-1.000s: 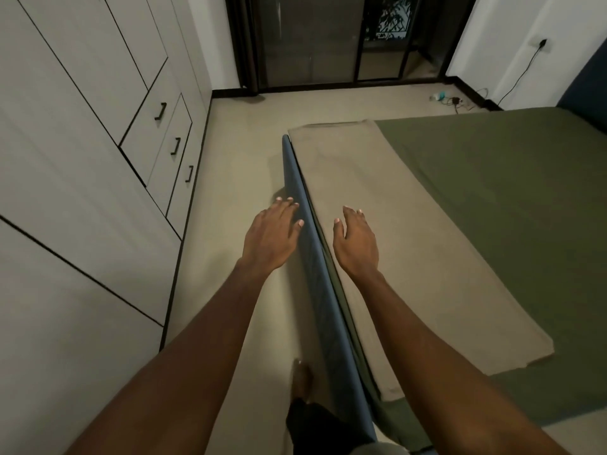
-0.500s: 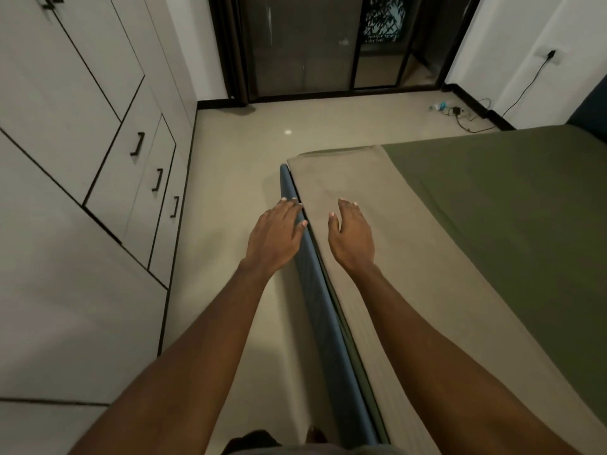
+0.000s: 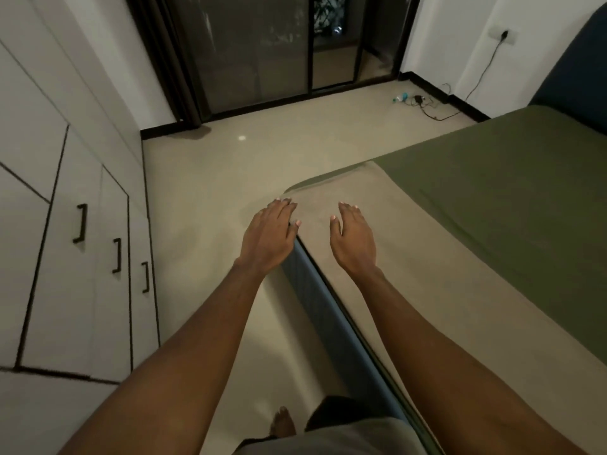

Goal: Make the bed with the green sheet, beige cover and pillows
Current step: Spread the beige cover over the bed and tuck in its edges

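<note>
Bed (image 3: 317, 292) with beige cover (image 3: 420, 290) along its near edge, over green sheet (image 3: 512, 198). Left grip (image 3: 267, 236) straight-fingered, holding nothing, at bed's corner; right grip (image 3: 353, 239) likewise, above cover, perhaps touching it.

A home bedroom: a bed (image 3: 476, 257) with a green sheet (image 3: 525, 192), a built-in wardrobe (image 3: 49, 224) along one wall, sliding glass doors (image 3: 262, 50) beyond.
</note>
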